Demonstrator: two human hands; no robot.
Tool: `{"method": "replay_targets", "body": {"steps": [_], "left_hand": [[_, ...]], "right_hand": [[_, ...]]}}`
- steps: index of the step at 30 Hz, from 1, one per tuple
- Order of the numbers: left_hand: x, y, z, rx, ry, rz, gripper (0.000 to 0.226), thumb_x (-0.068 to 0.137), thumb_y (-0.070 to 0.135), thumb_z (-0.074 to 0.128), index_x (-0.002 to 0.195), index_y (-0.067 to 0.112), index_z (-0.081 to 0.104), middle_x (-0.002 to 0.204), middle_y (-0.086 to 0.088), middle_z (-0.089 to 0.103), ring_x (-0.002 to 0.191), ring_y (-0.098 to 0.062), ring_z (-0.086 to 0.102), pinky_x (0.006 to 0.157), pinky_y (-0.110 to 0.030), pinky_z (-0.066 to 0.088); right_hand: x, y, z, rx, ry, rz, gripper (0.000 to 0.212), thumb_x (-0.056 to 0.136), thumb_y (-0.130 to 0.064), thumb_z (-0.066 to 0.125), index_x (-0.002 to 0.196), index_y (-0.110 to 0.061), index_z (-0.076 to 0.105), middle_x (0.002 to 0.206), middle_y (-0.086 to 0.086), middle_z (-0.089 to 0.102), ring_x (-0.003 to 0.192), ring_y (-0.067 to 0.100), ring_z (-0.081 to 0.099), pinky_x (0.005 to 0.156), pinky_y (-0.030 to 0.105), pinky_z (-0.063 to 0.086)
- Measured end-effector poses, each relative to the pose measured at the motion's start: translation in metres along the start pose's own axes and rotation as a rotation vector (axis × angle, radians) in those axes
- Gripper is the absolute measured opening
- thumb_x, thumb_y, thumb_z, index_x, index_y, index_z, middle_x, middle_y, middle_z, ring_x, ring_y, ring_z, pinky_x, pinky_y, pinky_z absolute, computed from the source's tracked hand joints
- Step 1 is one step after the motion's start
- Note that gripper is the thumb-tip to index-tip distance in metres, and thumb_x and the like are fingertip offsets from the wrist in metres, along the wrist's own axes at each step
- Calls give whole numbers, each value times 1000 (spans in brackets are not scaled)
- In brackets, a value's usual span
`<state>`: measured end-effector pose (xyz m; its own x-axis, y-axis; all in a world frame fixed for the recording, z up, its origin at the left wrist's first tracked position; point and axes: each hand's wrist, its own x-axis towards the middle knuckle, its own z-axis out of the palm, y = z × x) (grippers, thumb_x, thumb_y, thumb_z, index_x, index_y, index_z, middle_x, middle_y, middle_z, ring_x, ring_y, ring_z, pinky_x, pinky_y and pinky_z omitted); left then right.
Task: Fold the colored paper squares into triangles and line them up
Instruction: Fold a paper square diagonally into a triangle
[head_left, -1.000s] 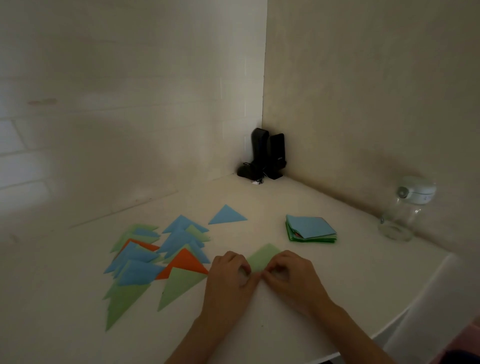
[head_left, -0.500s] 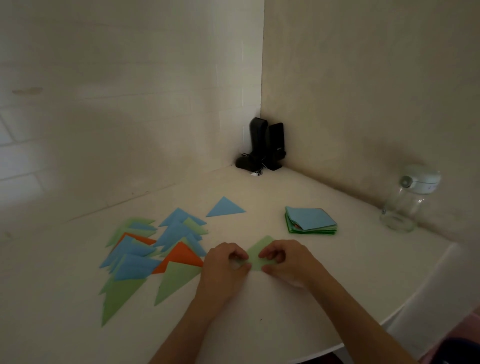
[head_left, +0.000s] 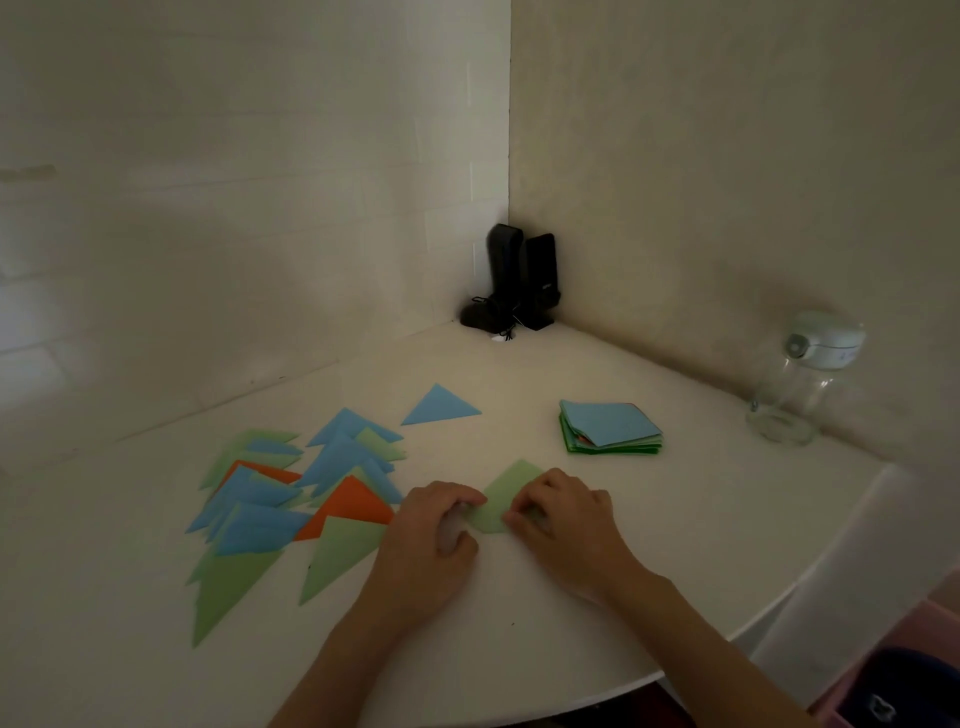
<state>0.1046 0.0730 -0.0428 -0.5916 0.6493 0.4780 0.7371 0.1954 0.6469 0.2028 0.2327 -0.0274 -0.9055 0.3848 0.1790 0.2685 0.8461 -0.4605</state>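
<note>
A light green paper piece (head_left: 503, 496) lies on the white table (head_left: 675, 545) between my two hands. My left hand (head_left: 434, 540) pinches its left edge with curled fingers. My right hand (head_left: 563, 519) presses and pinches its right side. To the left lies a spread of folded blue, green and orange triangles (head_left: 291, 499), overlapping one another. One blue triangle (head_left: 440, 406) lies apart, farther back. A stack of unfolded squares (head_left: 609, 428), blue on top with green beneath, sits to the right of the hands.
Two black speakers (head_left: 522, 283) with a cable stand in the wall corner at the back. A clear glass jar with a white lid (head_left: 800, 384) stands at the right by the wall. The table's curved front edge runs below my right forearm.
The view has shifted slightly. Both hands have kept working the green piece, the fingers drawing a little apart along it; the rest of the papers have not moved.
</note>
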Motion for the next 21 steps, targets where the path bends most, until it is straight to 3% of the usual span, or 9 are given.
{"method": "replay_targets", "body": {"steps": [5, 9, 11, 16, 21], "left_hand": [[1, 2, 3, 22, -10, 116, 38, 69, 12, 53, 104, 25, 59, 105, 7, 60, 101, -9, 53, 91, -18, 40], [0, 2, 3, 68, -44, 155, 17, 82, 22, 53, 95, 21, 63, 95, 11, 60, 91, -5, 50, 82, -17, 39], [-1, 2, 3, 79, -53, 173, 14, 85, 24, 52, 91, 22, 64, 92, 12, 60, 88, -4, 50, 79, -18, 39], [0, 3, 3, 89, -58, 186, 12, 88, 28, 55, 87, 24, 66, 86, 15, 59, 83, -2, 49, 75, -18, 40], [0, 3, 3, 59, -11, 116, 4, 84, 23, 65, 88, 24, 65, 82, 24, 57, 78, 2, 50, 72, -12, 38]], "right_hand": [[0, 0, -10, 114, -99, -46, 11, 97, -36, 43, 91, -31, 51, 104, -11, 49, 101, 8, 43, 93, 33, 27], [1, 5, -13, 132, -138, -109, 11, 94, -39, 49, 91, -30, 55, 101, -15, 52, 99, 5, 45, 95, 35, 30], [-2, 9, -9, 160, -72, -145, 8, 90, -41, 55, 91, -33, 57, 96, -18, 55, 96, 0, 48, 94, 34, 34], [-11, 20, -5, 146, -7, -232, 39, 83, -61, 41, 95, -33, 65, 108, -25, 58, 105, -8, 49, 94, 30, 33], [-11, 21, -5, 75, -23, -219, 45, 75, -69, 44, 94, -34, 65, 114, -25, 55, 108, -8, 45, 93, 23, 29]]}}
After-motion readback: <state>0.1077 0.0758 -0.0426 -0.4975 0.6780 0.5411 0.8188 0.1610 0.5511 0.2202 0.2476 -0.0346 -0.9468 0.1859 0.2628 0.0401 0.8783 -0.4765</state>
